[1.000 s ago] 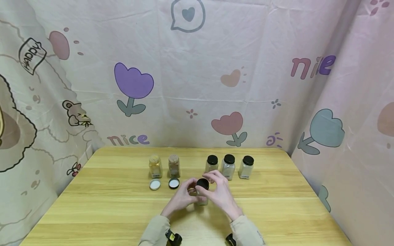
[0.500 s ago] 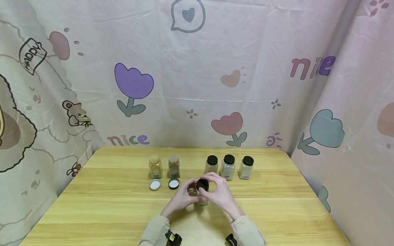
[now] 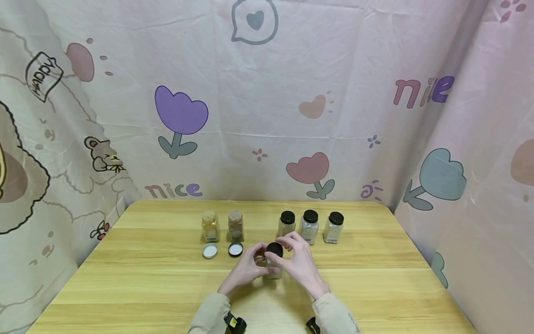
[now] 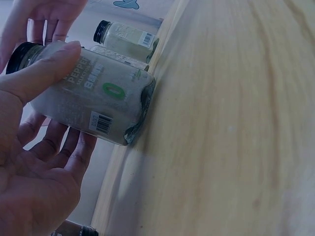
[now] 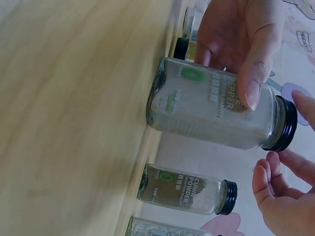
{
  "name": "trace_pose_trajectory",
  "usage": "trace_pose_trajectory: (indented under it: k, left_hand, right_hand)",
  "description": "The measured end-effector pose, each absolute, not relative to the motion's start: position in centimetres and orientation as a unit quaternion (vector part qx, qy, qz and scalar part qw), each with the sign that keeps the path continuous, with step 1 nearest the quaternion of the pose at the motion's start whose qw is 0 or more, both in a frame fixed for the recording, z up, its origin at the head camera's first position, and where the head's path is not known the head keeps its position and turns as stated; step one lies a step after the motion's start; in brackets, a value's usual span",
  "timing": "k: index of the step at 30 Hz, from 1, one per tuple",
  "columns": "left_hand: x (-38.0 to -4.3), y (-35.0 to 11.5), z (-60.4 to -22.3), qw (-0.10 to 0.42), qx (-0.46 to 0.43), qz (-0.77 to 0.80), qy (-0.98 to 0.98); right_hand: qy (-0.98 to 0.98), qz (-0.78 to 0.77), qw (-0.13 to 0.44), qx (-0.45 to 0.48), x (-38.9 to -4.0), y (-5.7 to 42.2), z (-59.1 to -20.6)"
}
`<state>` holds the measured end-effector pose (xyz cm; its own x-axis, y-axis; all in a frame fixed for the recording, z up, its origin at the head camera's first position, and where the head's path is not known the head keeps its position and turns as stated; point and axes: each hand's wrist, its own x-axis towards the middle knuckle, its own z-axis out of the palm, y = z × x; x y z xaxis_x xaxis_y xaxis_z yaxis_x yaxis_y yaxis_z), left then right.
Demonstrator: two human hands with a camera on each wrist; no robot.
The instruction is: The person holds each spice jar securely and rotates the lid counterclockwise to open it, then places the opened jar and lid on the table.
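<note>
Near the middle of the wooden worktop point(image 3: 146, 273), the pepper jar point(image 4: 106, 93) is held upright, its long axis roughly vertical and its black lid point(image 3: 274, 250) pointing up; whether its base meets the wood cannot be told. The left hand point(image 3: 248, 266) grips the glass, thumb across the near side and fingers behind. The right hand point(image 3: 299, 262) sits around the lid with thumb and fingers parted and loosely bent, though whether their tips touch it is unclear. Pale contents show through the jar's printed sides. At the far left stand a yellow-filled jar point(image 3: 211, 230) and a brown-filled jar point(image 3: 236, 230), both upright with perforated tops uncovered; just on their near side lie a pale-rimmed cap point(image 3: 210, 251) and a black-rimmed cap point(image 3: 235, 249), white insides facing up. Far and to the right, three capped jars stand upright in a row: the cumin jar point(image 5: 179, 189), partly filled with brown powder, then the middle jar point(image 3: 309, 232) with whitish contents, and the rightmost jar point(image 3: 333, 233), also pale inside.
</note>
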<state>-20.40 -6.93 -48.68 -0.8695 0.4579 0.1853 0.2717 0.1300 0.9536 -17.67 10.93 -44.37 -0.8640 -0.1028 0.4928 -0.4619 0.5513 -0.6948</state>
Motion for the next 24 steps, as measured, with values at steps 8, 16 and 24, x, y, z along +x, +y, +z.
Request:
trace_pose_trajectory:
  k: [8,16,24]
  left_hand:
    - [-20.42,-6.98,-48.79,0.073,0.245,0.611,0.749]
    - [-20.39,-6.98,-48.74,0.076,0.241,0.616,0.746]
    - [-20.42,-6.99,-48.74,0.080,0.239,0.613,0.749]
  right_hand:
    - [-0.855,0.449,0.193,0.172,-17.77,10.93,-44.38]
    - [-0.849,0.454,0.179,0.203,-17.87,11.14,-44.26]
    - [-0.856,0.443,0.183,0.192,-17.77,11.05,-44.37]
